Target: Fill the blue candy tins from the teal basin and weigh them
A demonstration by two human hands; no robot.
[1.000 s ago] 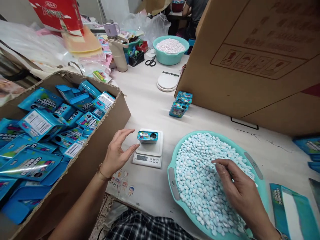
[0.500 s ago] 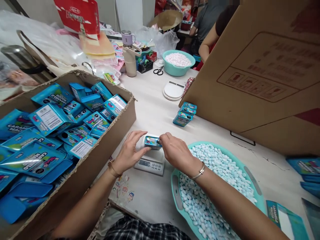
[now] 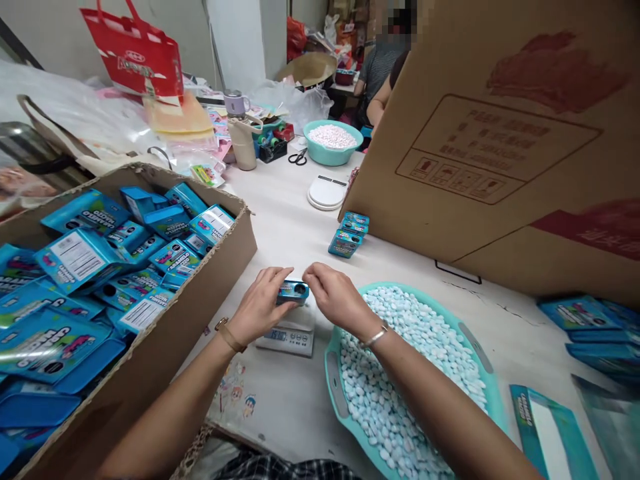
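My left hand [image 3: 263,303] is closed on a small blue candy box [image 3: 292,291], thumb on the near side and fingers over the far side. The box is just above the small digital scale [image 3: 293,339], and I cannot tell whether it touches the pan. My right hand [image 3: 336,298] is at the box's right end with its fingers curled into a pinch. What lies between those fingertips is hidden. Below my right forearm stands a turquoise basin [image 3: 333,373] full of pale blue candies [image 3: 400,373].
On the left is a cardboard box [image 3: 200,293] full of blue candy boxes. Several more boxes [image 3: 346,241] stand ahead, beside a large carton [image 3: 480,133]. Farther back are a white scale [image 3: 327,192], scissors [image 3: 299,157] and another basin [image 3: 333,155]. Someone's arm [image 3: 379,103] shows behind the carton.
My left hand has closed around the candy box, which has tilted so a printed side with a dark round mark shows. My right fingers have lifted slightly. The whole view has shifted.
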